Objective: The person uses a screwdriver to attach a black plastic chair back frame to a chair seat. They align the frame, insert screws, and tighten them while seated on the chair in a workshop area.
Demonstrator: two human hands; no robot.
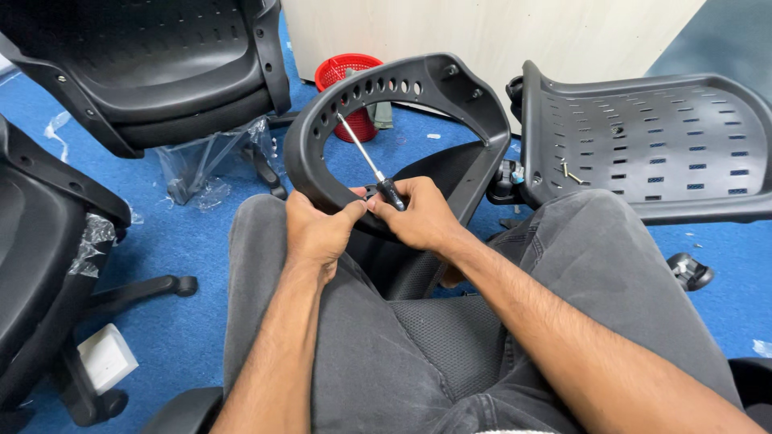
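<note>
A curved black plastic chair armrest frame (378, 88) with a row of round holes stands upright over my lap. My left hand (318, 229) grips its lower rim. My right hand (422, 213) holds a screwdriver (366, 157) by its black handle, right beside the left hand. The metal shaft slants up and to the left through the frame's opening. Both hands touch each other at the fingertips, above my grey trousers (386, 345).
A perforated black chair seat shell (651, 145) with loose screws (571, 171) lies at the right. Black office chairs (153, 64) stand at the left and upper left. A red basket (346, 76) sits by the wall. Blue carpet (185, 249) has plastic wrap scraps.
</note>
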